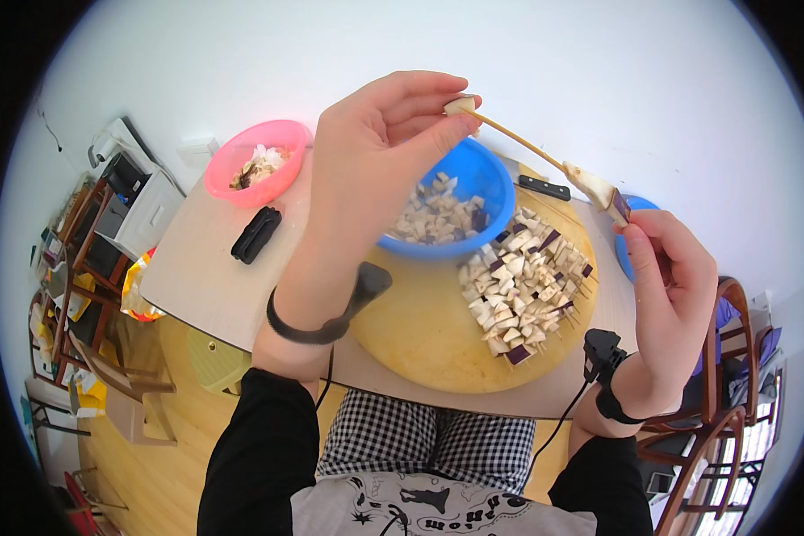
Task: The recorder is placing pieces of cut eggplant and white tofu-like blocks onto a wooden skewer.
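My left hand (pixel 395 134), raised over the blue plastic bowl (pixel 502 194), pinches a pale eggplant chunk (pixel 460 106) at one end of a thin wooden skewer (pixel 519 141). My right hand (pixel 670 275) grips the skewer's other end, where eggplant pieces (pixel 596 187) with some purple skin are threaded. Loose cut eggplant cubes (pixel 442 214) lie inside the blue bowl. On the round yellowish cutting board (pixel 429 335), right of the bowl, is a pile of loaded eggplant skewers (pixel 522 288), their bare tips pointing right.
A black-handled knife (pixel 544 187) lies behind the pile. At the left of the table (pixel 194 268) are a pink plastic bowl (pixel 288 167) with scraps and a black object (pixel 256 234). A blue item (pixel 626 248) is partly hidden behind my right hand. White wall behind; chairs both sides.
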A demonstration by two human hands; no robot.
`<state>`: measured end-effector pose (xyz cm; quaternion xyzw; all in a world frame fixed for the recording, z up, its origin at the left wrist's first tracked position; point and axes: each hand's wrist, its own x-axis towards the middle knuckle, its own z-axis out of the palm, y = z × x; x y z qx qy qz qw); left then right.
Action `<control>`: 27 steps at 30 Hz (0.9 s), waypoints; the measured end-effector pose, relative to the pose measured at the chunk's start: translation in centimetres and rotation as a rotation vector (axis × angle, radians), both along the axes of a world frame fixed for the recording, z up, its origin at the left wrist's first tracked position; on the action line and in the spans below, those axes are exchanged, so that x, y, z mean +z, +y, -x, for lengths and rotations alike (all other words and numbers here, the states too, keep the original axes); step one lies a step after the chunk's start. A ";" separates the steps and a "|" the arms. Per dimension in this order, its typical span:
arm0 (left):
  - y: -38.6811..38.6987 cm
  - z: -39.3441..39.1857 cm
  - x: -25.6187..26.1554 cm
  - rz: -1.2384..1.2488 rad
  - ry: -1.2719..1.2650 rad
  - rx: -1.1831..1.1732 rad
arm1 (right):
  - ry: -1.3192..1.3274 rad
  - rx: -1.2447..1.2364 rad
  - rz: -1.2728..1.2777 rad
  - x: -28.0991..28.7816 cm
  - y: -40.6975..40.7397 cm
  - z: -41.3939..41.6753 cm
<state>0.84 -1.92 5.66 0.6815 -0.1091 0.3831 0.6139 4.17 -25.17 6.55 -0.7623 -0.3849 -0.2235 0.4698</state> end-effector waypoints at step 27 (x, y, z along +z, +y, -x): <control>0.4 -0.2 -0.1 0.124 -0.174 -0.001 | -0.038 -0.074 -0.129 -0.8 2.0 0.2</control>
